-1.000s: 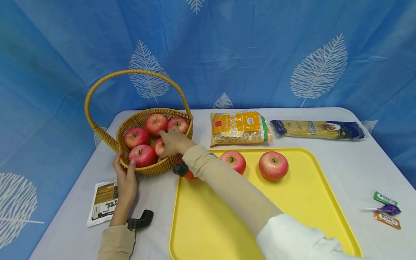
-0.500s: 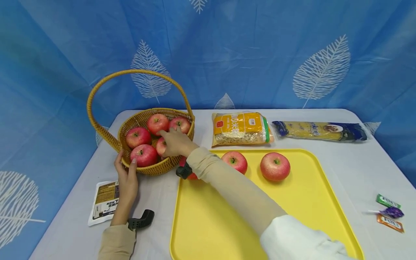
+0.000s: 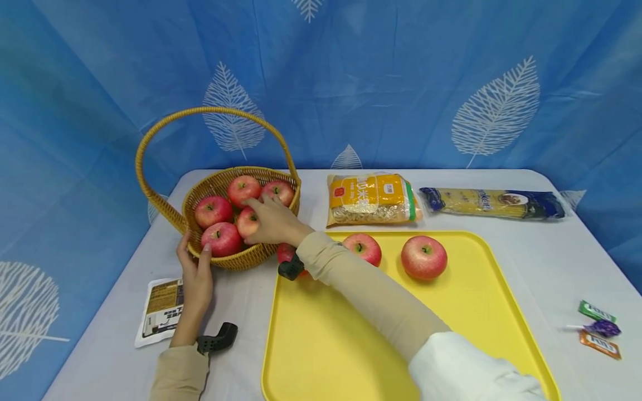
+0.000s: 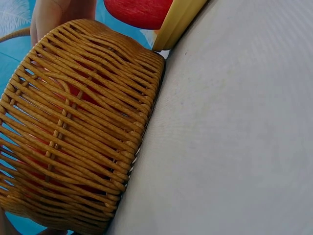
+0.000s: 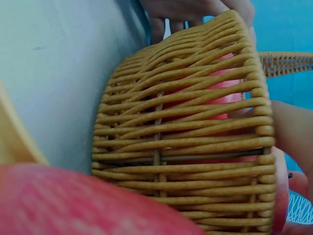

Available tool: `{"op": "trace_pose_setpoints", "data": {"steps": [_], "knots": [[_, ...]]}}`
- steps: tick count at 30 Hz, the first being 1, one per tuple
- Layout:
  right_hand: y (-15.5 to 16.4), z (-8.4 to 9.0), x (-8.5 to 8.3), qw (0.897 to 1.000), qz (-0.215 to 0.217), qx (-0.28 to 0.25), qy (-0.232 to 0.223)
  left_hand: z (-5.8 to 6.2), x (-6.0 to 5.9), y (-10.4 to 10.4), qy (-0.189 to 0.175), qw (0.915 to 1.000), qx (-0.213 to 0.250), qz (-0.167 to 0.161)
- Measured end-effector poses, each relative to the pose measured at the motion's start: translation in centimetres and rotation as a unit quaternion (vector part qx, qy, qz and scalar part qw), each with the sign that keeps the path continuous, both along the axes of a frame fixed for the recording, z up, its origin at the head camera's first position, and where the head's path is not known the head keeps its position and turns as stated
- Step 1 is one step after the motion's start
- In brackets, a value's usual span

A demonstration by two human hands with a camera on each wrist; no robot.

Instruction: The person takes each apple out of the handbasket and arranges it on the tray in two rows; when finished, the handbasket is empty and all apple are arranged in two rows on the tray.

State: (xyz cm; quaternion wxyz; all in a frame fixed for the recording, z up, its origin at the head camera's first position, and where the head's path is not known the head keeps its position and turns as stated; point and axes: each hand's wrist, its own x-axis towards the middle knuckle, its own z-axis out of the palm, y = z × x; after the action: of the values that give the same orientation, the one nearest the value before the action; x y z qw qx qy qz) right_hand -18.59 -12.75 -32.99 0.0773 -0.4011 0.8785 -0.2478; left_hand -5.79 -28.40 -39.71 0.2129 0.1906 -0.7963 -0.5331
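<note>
A wicker basket (image 3: 236, 260) with a tall handle stands at the table's back left and holds several red apples (image 3: 213, 210). My right hand (image 3: 262, 220) reaches over its rim, fingers curled round one apple (image 3: 248, 221) in the middle. My left hand (image 3: 194, 263) grips the basket's near wall, with thumb and fingertip at the rim. The left wrist view shows the basket wall (image 4: 83, 132) close up. In the right wrist view, the basket (image 5: 186, 142) shows pink apple through its weave.
A yellow tray (image 3: 401, 334) lies right of the basket with two apples (image 3: 423, 256) in the open and a third (image 3: 286, 252) half hidden by my wrist. An oats bag (image 3: 371, 197) and pasta pack (image 3: 494, 200) lie behind, candies (image 3: 599, 326) at right, a sachet (image 3: 160, 312) at left.
My right hand has shifted slightly right and up inside the basket with the apple in its fingers. The left hand has stayed on the basket.
</note>
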Motion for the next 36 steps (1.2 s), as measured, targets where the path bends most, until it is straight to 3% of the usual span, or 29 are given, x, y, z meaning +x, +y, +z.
{"op": "trace_pose_setpoints", "data": {"steps": [16, 28, 36], "knots": [[1.6, 0.5, 0.0, 0.99, 0.001, -0.131, -0.051, 0.0, -0.2, 0.0, 0.004, 1.0, -0.003, 0.0], [3.3, 1.9, 0.8, 0.984, 0.014, -0.164, -0.07, -0.2, -0.1, 0.0, -0.006, 0.9999, -0.01, 0.002], [5.4, 2.0, 0.9, 0.985, 0.027, -0.163, -0.055, -0.3, 0.0, 0.0, -0.009, 0.9999, -0.013, 0.005]]}}
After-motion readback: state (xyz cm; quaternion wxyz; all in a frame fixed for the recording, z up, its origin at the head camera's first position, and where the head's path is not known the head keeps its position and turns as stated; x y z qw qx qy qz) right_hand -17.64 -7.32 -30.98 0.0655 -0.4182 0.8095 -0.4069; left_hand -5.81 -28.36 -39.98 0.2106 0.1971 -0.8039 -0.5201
